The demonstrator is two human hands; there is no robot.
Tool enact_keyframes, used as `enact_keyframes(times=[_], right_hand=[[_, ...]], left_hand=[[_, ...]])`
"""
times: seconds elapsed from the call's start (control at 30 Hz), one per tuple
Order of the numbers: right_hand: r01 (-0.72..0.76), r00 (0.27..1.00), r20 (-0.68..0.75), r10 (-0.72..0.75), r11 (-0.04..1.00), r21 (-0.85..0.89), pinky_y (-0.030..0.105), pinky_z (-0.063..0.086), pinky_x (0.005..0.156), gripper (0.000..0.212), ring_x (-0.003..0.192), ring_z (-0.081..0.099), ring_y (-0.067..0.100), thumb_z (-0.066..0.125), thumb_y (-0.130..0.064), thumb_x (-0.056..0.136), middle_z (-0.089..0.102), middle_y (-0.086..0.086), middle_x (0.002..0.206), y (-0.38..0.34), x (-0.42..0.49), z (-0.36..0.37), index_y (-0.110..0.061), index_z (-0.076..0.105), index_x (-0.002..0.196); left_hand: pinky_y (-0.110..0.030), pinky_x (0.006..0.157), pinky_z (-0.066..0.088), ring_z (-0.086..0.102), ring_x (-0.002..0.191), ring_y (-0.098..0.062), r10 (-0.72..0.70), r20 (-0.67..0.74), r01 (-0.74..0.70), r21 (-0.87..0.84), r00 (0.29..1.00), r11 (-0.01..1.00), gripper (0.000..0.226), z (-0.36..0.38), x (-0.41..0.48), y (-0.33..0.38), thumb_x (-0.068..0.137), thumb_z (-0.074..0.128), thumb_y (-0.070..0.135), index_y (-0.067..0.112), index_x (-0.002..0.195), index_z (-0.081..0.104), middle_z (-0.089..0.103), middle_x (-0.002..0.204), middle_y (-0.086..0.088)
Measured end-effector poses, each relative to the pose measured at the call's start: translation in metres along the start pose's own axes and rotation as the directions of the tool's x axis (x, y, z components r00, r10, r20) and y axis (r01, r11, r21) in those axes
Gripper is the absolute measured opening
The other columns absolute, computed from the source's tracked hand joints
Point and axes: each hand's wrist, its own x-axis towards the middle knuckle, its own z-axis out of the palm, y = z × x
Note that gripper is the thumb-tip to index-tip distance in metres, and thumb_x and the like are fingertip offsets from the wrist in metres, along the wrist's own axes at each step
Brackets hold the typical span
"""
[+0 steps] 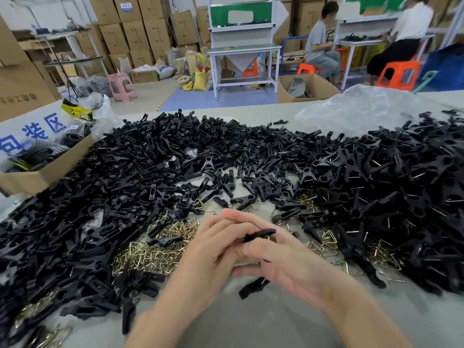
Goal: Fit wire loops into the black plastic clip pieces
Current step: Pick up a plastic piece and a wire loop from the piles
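At lower centre, your left hand point(216, 249) and right hand point(283, 259) pinched one clip piece point(259, 233); a slack grip could have dropped it.

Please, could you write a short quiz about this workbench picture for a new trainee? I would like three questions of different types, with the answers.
1. True or false: the left hand and the right hand are both empty.
2. Where is the large heap of wire loops? A. just left of the left hand; B. on top of the right hand; C. none is in view.
3. Name the container at the left edge of the table.

Key: 1. False: they hold a black clip piece between them. 2. A. 3. The cardboard box.
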Motion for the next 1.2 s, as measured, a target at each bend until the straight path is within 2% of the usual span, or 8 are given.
enact_keyframes(times=[0.1, 0.17, 0.3, 0.37, 0.63, 0.83, 1.03, 1.2], right_hand=[[0.02, 1.0, -0.021, -0.021, 0.999, -0.038, 0.042, 0.054, 0.1, 0.05, 0.113, 0.066, 0.024, 0.061, -0.013, 0.087, 0.071, 0.009, 0.124, 0.002, 0.002, 0.001, -0.032, 0.064, 0.133], [0.038, 0.996, -0.083, -0.046, 0.995, -0.094, 0.044, 0.054, 0.101, 0.043, 0.109, 0.068, 0.023, 0.063, -0.016, 0.087, 0.074, 0.009, 0.116, 0.003, 0.004, 0.0, -0.03, 0.068, 0.127], [0.057, 0.955, -0.276, -0.107, 0.981, -0.184, 0.041, 0.056, 0.095, 0.026, 0.102, 0.073, 0.021, 0.067, -0.027, 0.084, 0.077, 0.009, 0.107, 0.007, 0.008, -0.006, -0.029, 0.076, 0.107], [0.083, 0.938, -0.321, -0.131, 0.984, -0.16, 0.03, 0.058, 0.084, 0.024, 0.094, 0.074, 0.017, 0.071, -0.033, 0.077, 0.078, 0.009, 0.103, 0.007, 0.009, -0.006, -0.029, 0.078, 0.1], [0.09, 0.927, -0.346, -0.144, 0.982, -0.165, 0.023, 0.057, 0.079, 0.022, 0.094, 0.076, 0.021, 0.067, -0.018, 0.082, 0.079, 0.01, 0.097, 0.01, 0.012, -0.007, -0.034, 0.077, 0.093], [0.128, 0.922, -0.351, -0.16, 0.985, -0.115, 0.024, 0.057, 0.077, 0.009, 0.084, 0.073, 0.02, 0.073, -0.027, 0.078, 0.077, 0.008, 0.087, 0.014, 0.013, -0.013, -0.03, 0.075, 0.087], [0.115, 0.894, -0.429, -0.127, 0.992, -0.054, 0.028, 0.053, 0.061, 0.035, 0.056, 0.056, 0.013, 0.088, -0.051, 0.067, 0.057, -0.005, 0.062, 0.009, 0.014, -0.022, -0.029, 0.073, 0.09], [0.075, 0.888, -0.457, 0.055, 0.962, 0.263, 0.026, 0.053, 0.056, 0.058, 0.056, 0.055, 0.01, 0.078, -0.026, 0.071, 0.059, -0.002, 0.067, 0.0, 0.006, -0.029, -0.007, 0.06, 0.123]], left_hand=[[-0.022, 0.095, 0.045, 0.05, 0.117, -0.008, -0.005, -0.007, 0.006, 0.026, 1.0, 1.0, 0.03, 0.0, 0.0, -0.003, 0.096, 0.052, 0.034, 0.041, 0.124, 0.06, 0.058, 0.121, 0.034], [-0.023, 0.093, 0.048, 0.052, 0.117, -0.005, -0.055, 0.015, 0.055, 0.007, 0.998, 0.998, 0.036, -0.001, 0.0, -0.004, 0.095, 0.052, 0.042, 0.051, 0.13, 0.055, 0.055, 0.123, 0.036], [-0.018, 0.094, 0.044, 0.051, 0.117, 0.008, -0.18, 0.045, 0.178, 0.048, 0.983, 0.983, 0.063, -0.002, -0.003, -0.008, 0.089, 0.046, 0.07, 0.072, 0.141, 0.012, 0.053, 0.128, 0.034], [-0.017, 0.088, 0.043, 0.051, 0.114, 0.006, -0.181, 0.022, 0.178, 0.085, 0.983, 0.98, 0.066, -0.004, -0.004, -0.01, 0.085, 0.044, 0.075, 0.073, 0.14, 0.008, 0.051, 0.127, 0.04], [-0.025, 0.086, 0.05, 0.055, 0.113, 0.006, -0.146, 0.048, 0.141, 0.104, 0.988, 0.985, 0.056, 0.0, -0.006, -0.01, 0.093, 0.041, 0.068, 0.057, 0.146, 0.026, 0.056, 0.118, 0.033], [-0.022, 0.087, 0.049, 0.056, 0.108, 0.008, -0.132, 0.076, 0.121, 0.128, 0.988, 0.984, 0.056, 0.0, -0.005, -0.009, 0.095, 0.041, 0.066, 0.051, 0.147, 0.028, 0.057, 0.114, 0.033], [-0.015, 0.088, 0.045, 0.055, 0.106, 0.01, -0.149, 0.072, 0.131, 0.213, 0.986, 0.968, 0.054, -0.002, -0.004, -0.009, 0.099, 0.032, 0.067, 0.047, 0.149, 0.025, 0.057, 0.109, 0.033], [-0.019, 0.077, 0.042, 0.054, 0.094, 0.004, -0.254, -0.161, 0.289, 0.261, 0.954, 0.921, 0.044, -0.01, -0.004, -0.016, 0.1, 0.041, 0.046, 0.038, 0.144, 0.04, 0.058, 0.1, 0.027]])
